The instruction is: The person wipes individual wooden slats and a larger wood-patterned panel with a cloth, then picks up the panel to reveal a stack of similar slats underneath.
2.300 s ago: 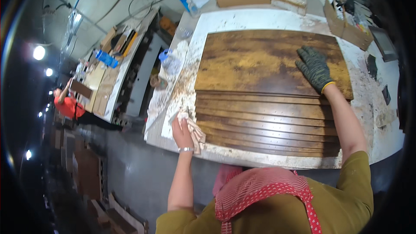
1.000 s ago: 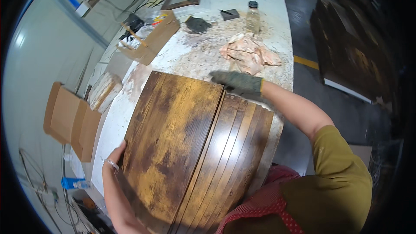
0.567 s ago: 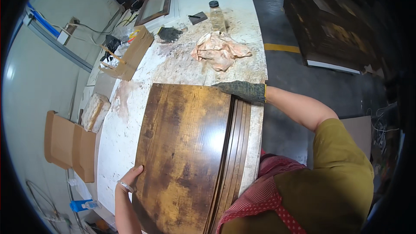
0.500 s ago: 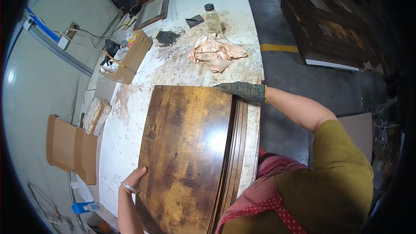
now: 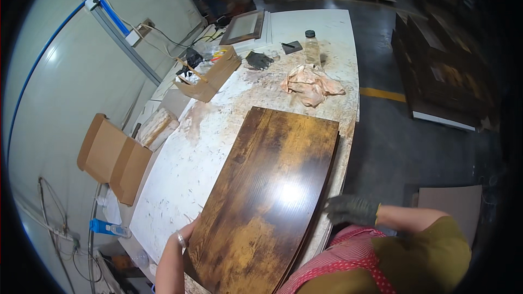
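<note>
A brown wood-grain panel (image 5: 272,196) lies on top of a stack of dark panels on the white worktable. Its glossy face reflects a bright light. At its near left edge is my bare left hand (image 5: 188,232), wearing a bracelet, with the thumb side against the edge and the other fingers mostly hidden. My right hand (image 5: 351,210), in a dark knitted glove, hovers by the stack's right side, fingers stretched toward it and slightly blurred; whether they touch it I cannot tell.
Farther up the worktable (image 5: 174,185) are a crumpled cloth (image 5: 311,84), a capped bottle (image 5: 312,49), a dark glove (image 5: 259,60) and a framed panel (image 5: 244,27). Cardboard boxes (image 5: 210,84) line the left side. More dark panels (image 5: 436,76) are stacked on the floor at right.
My gloved right hand has left the panel's far right corner and come back toward me along its right side. The view has shifted, and my left hand stays at the left edge.
</note>
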Demonstrator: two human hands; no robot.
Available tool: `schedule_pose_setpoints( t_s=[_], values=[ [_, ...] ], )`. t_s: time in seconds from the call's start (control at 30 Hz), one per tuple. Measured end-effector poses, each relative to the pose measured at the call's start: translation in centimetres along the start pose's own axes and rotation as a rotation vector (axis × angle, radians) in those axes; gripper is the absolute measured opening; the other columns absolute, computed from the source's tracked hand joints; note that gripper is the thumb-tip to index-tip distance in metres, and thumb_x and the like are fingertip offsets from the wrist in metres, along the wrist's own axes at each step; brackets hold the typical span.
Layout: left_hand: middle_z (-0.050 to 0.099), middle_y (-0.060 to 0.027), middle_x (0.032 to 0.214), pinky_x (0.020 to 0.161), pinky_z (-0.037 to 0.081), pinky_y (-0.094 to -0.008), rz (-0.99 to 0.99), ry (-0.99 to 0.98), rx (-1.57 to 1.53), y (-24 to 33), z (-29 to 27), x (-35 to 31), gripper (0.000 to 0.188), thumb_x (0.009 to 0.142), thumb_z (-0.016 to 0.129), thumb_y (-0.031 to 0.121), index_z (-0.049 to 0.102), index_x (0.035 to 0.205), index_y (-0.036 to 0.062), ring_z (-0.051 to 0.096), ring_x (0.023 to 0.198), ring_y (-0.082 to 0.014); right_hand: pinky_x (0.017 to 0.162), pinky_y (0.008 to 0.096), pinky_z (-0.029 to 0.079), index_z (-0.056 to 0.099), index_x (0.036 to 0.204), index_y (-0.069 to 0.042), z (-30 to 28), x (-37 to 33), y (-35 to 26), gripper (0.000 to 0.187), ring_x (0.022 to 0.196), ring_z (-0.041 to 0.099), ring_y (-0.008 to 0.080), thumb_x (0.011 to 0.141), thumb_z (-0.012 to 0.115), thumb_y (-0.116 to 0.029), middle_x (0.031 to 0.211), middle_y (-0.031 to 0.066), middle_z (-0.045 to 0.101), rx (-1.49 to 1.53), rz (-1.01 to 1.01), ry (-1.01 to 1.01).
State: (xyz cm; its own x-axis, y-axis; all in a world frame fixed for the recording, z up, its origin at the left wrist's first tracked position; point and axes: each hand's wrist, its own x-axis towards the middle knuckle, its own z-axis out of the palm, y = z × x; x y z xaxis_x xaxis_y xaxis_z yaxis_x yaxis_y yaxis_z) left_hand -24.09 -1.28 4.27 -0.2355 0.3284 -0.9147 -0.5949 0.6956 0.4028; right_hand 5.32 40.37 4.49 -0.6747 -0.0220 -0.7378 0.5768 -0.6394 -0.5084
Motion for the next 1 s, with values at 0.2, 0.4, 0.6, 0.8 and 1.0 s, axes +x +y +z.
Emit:
schedule_pose_setpoints(
  t_s=[0.2, 0.4, 0.6, 0.8, 1.0],
  values=[
    [0.044, -0.0102, 0.14, 0.101, 0.041, -0.0373, -0.088, -0.052, -0.085, -1.9, 0.9, -2.0, 0.077, 0.09, 0.028, 0.066, 0.034, 0.142, 0.0096, 0.047, 0.124, -0.0213, 0.085, 0.0371, 0.046, 0.066, 0.092, -0.008, -1.6, 3.5, 1.2, 0.02, 0.092, 0.052, 0.0275, 0.078, 0.062, -0.022, 0.095, 0.0056, 0.064, -1.464, -0.689, -0.367],
    [0.045, -0.0106, 0.139, 0.101, 0.041, -0.0375, -0.027, -0.021, -0.106, -1.9, 1.5, -1.3, 0.077, 0.09, 0.026, 0.067, 0.035, 0.141, 0.0092, 0.047, 0.124, -0.0217, 0.071, 0.044, 0.045, 0.07, 0.077, -0.014, -3.9, 7.6, 2.9, 0.025, 0.082, 0.055, 0.0323, 0.077, 0.06, -0.036, 0.078, 0.0081, 0.066, -1.791, -0.639, -0.187],
    [0.045, -0.0109, 0.138, 0.101, 0.04, -0.0378, 0.026, 0.125, -0.252, -5.4, 2.9, -2.6, 0.078, 0.09, 0.024, 0.067, 0.036, 0.141, 0.0088, 0.048, 0.123, -0.0221, 0.064, 0.044, 0.046, 0.067, 0.064, -0.005, -1.1, 11.6, -0.6, 0.022, 0.07, 0.057, 0.0349, 0.063, 0.069, -0.027, 0.068, 0.0196, 0.063, -1.8, -0.91, -0.194],
    [0.046, -0.0113, 0.138, 0.101, 0.04, -0.038, 0.189, 0.176, -0.502, -10.2, 6.4, -1.9, 0.079, 0.09, 0.022, 0.068, 0.037, 0.14, 0.0084, 0.048, 0.123, -0.0225, 0.067, 0.0319, 0.053, 0.059, 0.118, -0.008, 4.5, 19.8, -7.9, 0.044, 0.076, 0.065, 0.0171, 0.077, 0.065, -0.022, 0.09, 0.007, 0.069, -1.257, -0.599, -0.38],
    [0.05, -0.011, 0.134, 0.102, 0.04, -0.0391, 0.454, 0.162, -0.893, -10.8, 15.7, 0.9, 0.078, 0.091, 0.022, 0.067, 0.039, 0.139, 0.0084, 0.051, 0.12, -0.0228, 0.06, 0.0315, 0.048, 0.069, 0.096, -0.006, 9.5, 28.4, -11.8, 0.025, 0.065, 0.06, 0.0167, 0.079, 0.068, -0.026, 0.078, 0.0047, 0.067, -0.783, -0.27, -0.522]
  ],
)
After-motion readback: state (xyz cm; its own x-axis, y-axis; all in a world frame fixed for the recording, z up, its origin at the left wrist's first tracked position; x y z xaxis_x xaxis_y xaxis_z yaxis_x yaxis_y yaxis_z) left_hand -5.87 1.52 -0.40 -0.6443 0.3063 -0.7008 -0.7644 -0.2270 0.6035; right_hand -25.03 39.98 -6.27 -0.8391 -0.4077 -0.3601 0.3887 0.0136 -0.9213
